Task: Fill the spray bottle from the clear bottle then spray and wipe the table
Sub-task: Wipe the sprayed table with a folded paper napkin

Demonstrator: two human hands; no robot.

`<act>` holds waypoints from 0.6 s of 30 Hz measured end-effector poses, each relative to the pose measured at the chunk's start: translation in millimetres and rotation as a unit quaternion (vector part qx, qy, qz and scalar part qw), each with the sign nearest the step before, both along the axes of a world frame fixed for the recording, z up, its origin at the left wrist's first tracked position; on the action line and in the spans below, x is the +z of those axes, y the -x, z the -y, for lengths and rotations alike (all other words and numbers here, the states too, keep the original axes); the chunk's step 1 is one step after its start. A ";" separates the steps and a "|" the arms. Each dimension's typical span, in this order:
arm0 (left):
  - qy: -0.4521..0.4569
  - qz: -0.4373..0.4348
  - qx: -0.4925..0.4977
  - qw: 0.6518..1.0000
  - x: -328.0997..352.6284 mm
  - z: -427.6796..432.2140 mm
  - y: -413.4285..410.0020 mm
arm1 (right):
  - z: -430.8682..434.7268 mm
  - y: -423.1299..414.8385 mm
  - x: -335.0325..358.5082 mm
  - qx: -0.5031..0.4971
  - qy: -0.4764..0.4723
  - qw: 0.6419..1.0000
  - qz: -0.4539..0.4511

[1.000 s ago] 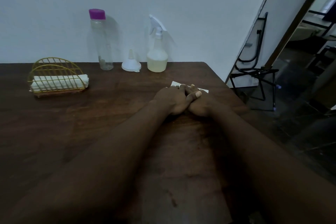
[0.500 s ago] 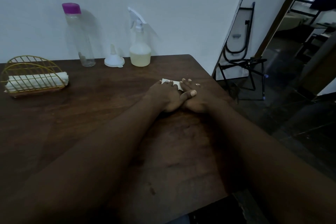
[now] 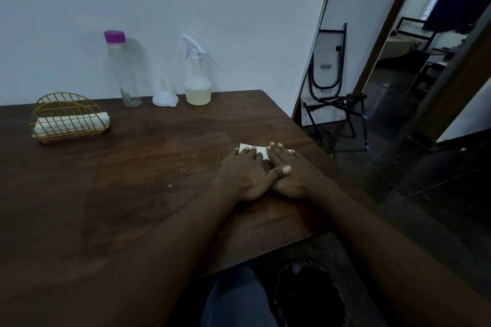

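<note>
A folded white cloth (image 3: pixel 261 151) lies on the dark wooden table (image 3: pixel 127 183) near its right edge. My left hand (image 3: pixel 243 175) and my right hand (image 3: pixel 291 176) lie flat side by side on it, fingers stretched over the cloth, left thumb crossing onto the right hand. Against the back wall stands the clear bottle (image 3: pixel 125 74) with a purple cap, almost empty. The spray bottle (image 3: pixel 198 85) with a white trigger head stands to its right, holding pale yellowish liquid in its lower part. Both are well beyond my hands.
A small white funnel (image 3: pixel 165 97) sits upside down between the two bottles. A gold wire basket (image 3: pixel 66 105) with a rolled white towel (image 3: pixel 71 122) stands at the back left. A folded black chair (image 3: pixel 336 103) leans by the wall, right of the table.
My hands went from clasped together over the cloth to lying flat with fingers stretched out, so more of the cloth shows. The view has tilted down and shifted.
</note>
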State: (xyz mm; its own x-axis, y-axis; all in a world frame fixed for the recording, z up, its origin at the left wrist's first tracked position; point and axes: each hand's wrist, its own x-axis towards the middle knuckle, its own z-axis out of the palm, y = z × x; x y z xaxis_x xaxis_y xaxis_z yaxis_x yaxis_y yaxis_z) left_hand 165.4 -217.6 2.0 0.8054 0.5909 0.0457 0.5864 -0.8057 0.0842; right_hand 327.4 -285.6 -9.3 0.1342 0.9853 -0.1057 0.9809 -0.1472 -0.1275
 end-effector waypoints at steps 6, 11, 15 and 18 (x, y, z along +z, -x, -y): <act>-0.003 0.012 0.016 1.000 -6.8 54.9 16.9 | 54.7 16.4 0.6 0.009 0.000 1.000 0.029; -0.018 0.021 0.008 1.000 -10.8 95.7 37.1 | 98.7 35.2 5.3 0.022 0.001 0.999 0.045; -0.013 0.035 -0.003 0.999 -15.3 121.5 58.4 | 127.2 51.4 7.3 0.032 0.007 0.997 0.065; -0.023 0.043 -0.003 0.999 -17.5 137.1 74.8 | 143.1 68.8 5.8 0.029 0.009 0.997 0.070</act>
